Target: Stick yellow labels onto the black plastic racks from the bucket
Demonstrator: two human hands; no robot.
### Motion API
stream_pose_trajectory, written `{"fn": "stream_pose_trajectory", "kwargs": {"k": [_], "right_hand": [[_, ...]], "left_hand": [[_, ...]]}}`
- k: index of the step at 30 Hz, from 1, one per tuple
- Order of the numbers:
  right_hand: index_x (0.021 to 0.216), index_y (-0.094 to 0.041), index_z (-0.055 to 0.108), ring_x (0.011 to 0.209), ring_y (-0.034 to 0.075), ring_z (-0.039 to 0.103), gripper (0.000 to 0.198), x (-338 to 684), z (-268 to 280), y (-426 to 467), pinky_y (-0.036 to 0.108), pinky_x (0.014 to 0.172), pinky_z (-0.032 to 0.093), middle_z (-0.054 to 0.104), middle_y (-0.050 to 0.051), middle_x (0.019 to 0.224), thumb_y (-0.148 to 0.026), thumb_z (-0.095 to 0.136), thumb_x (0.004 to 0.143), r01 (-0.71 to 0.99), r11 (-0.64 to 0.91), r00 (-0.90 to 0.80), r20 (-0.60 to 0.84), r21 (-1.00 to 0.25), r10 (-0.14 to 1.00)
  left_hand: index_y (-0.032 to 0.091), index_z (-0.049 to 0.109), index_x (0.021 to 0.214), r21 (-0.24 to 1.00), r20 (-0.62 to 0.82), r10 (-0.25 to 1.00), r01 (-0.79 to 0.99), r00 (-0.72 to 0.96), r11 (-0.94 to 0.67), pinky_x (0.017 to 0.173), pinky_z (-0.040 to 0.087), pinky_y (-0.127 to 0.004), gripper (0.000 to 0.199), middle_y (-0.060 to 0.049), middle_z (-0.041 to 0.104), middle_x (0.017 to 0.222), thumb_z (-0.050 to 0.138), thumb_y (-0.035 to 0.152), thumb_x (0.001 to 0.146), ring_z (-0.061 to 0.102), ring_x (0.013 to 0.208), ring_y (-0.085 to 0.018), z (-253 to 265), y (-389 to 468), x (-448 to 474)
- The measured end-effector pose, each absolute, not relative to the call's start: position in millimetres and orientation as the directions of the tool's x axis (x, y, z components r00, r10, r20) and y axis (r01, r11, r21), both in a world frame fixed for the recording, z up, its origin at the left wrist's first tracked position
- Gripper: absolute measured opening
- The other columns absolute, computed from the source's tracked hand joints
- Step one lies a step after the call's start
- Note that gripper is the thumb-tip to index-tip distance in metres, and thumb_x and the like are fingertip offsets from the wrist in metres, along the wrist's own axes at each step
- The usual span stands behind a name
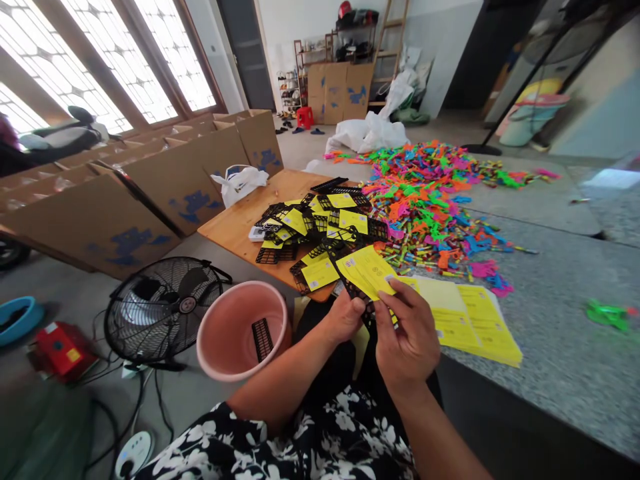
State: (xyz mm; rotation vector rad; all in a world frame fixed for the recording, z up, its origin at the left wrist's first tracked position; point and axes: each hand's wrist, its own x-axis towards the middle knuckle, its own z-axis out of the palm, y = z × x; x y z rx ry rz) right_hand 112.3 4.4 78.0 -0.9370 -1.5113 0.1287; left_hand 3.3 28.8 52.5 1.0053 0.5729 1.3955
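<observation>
My right hand point(409, 337) pinches a yellow printed card point(367, 268) between thumb and fingers. My left hand point(345, 319) is closed on a black plastic grid frame point(351, 288), which lies partly behind the card. Just beyond both hands is a heap of black grid frames point(383, 229) and yellow cards point(320, 273) on the wooden table point(240, 230). To the right of my right hand, stacks of yellow printed sheets point(483, 320) rest on the grey stone surface point(560, 373).
A large pile of colourful plastic toys point(425, 200) spreads across the stone surface. At my left stand a pink tub point(213, 340) with a black frame in it, a black floor fan point(165, 307) and cardboard boxes point(155, 193). A white bag point(240, 183) sits on the table's far edge.
</observation>
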Motion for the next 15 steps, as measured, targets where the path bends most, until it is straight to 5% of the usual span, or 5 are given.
{"fn": "stream_pose_trajectory", "kwargs": {"k": [15], "right_hand": [[0.109,-0.024,0.073,0.113,0.023,0.069,0.015,111.0,70.0,4.1,0.045,0.102,0.058,0.071,0.008,0.122,-0.020,0.067,0.096,0.472,0.644,0.041,0.744,-0.602,0.666]], "left_hand": [[0.022,0.065,0.136,0.850,0.269,0.957,-0.495,0.113,-0.180,0.120,0.038,-0.052,0.087,-0.014,0.064,0.141,0.060,0.085,0.077,0.047,0.144,-0.037,21.2,38.8,-5.8]]}}
